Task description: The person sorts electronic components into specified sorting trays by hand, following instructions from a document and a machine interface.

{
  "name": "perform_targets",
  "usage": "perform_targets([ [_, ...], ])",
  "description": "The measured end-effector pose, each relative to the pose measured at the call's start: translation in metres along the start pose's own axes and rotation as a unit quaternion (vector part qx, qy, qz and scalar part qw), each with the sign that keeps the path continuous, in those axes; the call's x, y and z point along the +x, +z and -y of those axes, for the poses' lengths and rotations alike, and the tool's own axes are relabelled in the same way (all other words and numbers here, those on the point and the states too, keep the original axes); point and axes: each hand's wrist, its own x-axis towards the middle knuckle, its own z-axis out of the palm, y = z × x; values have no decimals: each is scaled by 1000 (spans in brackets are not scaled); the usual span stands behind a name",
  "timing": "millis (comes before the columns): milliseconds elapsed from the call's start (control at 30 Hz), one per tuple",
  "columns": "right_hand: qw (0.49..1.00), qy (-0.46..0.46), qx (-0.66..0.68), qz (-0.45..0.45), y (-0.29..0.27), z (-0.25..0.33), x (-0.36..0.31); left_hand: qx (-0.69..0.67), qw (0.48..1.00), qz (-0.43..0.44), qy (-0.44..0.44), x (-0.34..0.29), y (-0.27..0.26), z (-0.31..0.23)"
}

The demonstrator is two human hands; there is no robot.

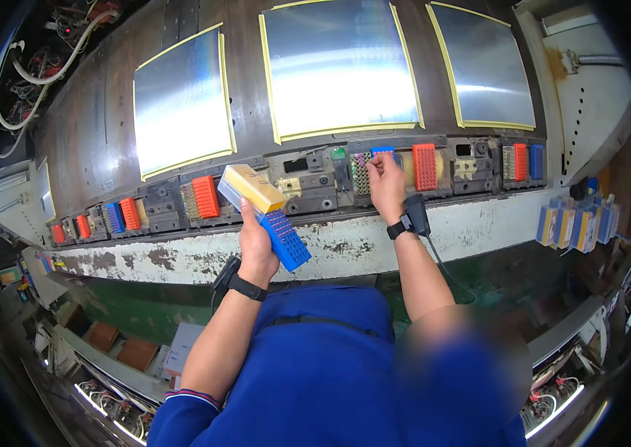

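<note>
A dark metal bed (pixel 247 97) fills the upper frame, fronted by a chipped white ledge (pixel 352 238). At centre, the left hand (pixel 257 249) grips a clear case (pixel 250 188) and blue rack (pixel 285 242). Right of centre, the right hand (pixel 387 190) bunches its fingertips by a perforated block (pixel 361 179); whether they pinch anything, I cannot tell. Apparently fingertip picking or placing, calling for precision: blocks crowd there, while space opens between the hands.
</note>
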Motion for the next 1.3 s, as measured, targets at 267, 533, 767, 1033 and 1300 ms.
perform_targets([
  [267,982,-150,-115,-11,7,-6,-1,-19,1000,-3,-2,11,5,-20],
  [533,986,-130,-108,-4,-1,17,-6,-31,999,18,1,18,6,-27],
  [767,931,115,241,249,-34,131,-91,-22,996,17,81,11,49,4],
  [1033,913,119,363,146,-95,92,-96,25,994,88,65,-18,126,47],
  [1300,970,121,206,-47,-233,-104,28,-17,993,112,8,-34,231,103],
])
